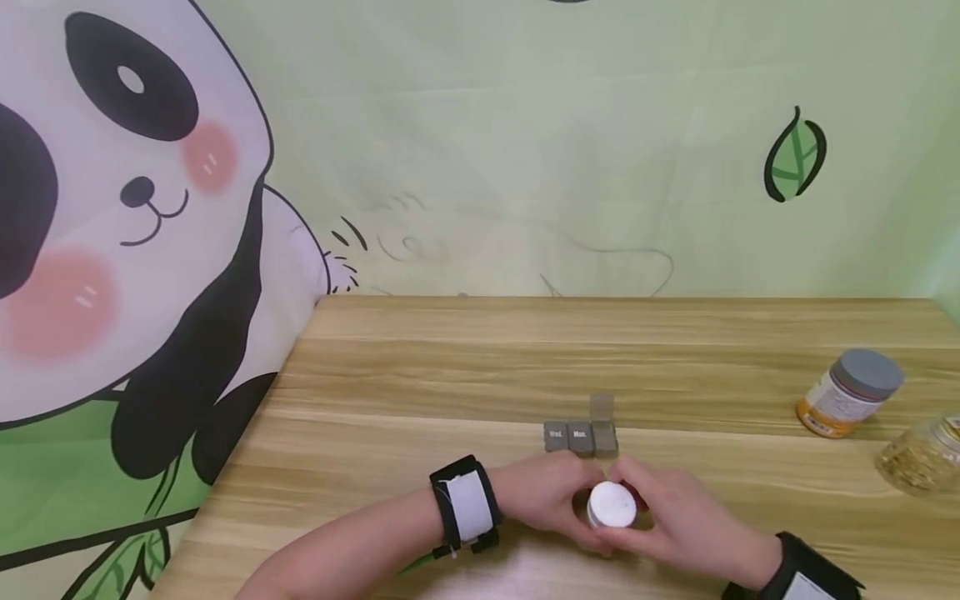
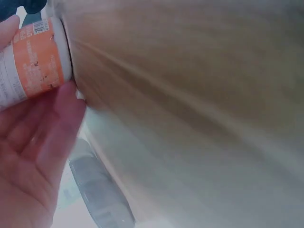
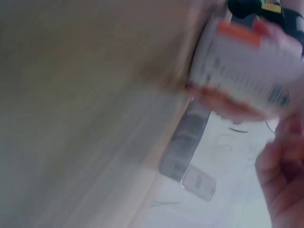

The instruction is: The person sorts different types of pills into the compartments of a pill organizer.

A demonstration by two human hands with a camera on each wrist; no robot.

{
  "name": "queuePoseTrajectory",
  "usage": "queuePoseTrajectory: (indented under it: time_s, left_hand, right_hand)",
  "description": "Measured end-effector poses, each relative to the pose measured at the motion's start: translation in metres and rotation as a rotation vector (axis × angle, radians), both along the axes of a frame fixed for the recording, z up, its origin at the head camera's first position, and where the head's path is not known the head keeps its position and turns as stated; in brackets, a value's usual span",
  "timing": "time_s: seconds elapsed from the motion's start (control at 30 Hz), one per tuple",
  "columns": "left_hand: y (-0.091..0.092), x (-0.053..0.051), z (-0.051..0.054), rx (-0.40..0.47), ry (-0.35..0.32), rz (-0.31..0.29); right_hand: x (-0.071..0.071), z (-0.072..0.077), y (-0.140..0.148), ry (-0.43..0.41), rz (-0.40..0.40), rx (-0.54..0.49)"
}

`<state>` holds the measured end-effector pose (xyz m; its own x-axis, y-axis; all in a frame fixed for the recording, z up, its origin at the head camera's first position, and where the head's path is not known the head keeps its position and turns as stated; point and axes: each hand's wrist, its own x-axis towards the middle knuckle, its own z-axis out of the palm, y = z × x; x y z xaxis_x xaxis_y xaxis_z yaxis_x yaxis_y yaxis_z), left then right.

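A small pill bottle [image 2: 40, 59] with an orange-and-white label and a white cap [image 1: 612, 504] stands upright between the two hands. My left hand [image 1: 543, 492] grips its side, thumb in front and fingers behind. From the other side my right hand [image 1: 686, 512] holds the upper part, thumb and forefinger curled about the cap. In the right wrist view the bottle [image 3: 249, 66] is blurred. Just beyond the hands lies a grey pill organizer [image 1: 580, 437]; lids marked Wed. and Mon. are down, and its right-hand lid [image 1: 602, 407] is flipped back.
A jar with a grey lid and orange label [image 1: 847, 392] stands on the right of the wooden table [image 1: 435, 358]. Near it, at the frame's edge, is a clear jar of golden capsules [image 1: 918, 458]. A panda-printed cloth [image 1: 487, 150] hangs behind the table.
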<state>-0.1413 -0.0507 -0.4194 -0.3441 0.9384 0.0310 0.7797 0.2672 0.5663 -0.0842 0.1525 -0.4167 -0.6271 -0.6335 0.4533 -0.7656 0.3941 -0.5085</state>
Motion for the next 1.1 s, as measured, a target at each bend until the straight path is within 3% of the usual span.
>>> queuePoseTrajectory:
  time_s: [0.13,0.23,0.43,0.63,0.8,0.97,1.1]
  left_hand:
    - [0.000,0.000,0.002,-0.031,-0.014,-0.012]
    - [0.001,0.001,0.003,-0.052,0.000,-0.011]
    - [0.000,0.002,0.001,-0.055,0.025,0.007]
    - [0.001,0.001,-0.001,-0.056,0.006,0.027]
    - [0.001,0.002,0.001,-0.060,0.003,0.033]
    - [0.001,0.002,0.001,-0.058,0.001,0.035]
    - [0.000,0.002,0.001,-0.066,0.005,0.041]
  right_hand:
    - [-0.006,-0.002,0.003,0.008,0.105,-0.015]
    - [-0.007,0.000,0.006,-0.005,0.125,0.005]
    - [0.002,0.009,0.012,-0.089,-0.012,0.085]
    - [0.013,0.009,0.009,-0.246,-0.147,0.026]
    - [0.013,0.001,0.002,-0.181,-0.184,-0.016]
    - [0.007,-0.004,0.005,-0.162,-0.059,-0.105]
    - [0.001,-0.006,0.010,-0.240,0.095,-0.177]
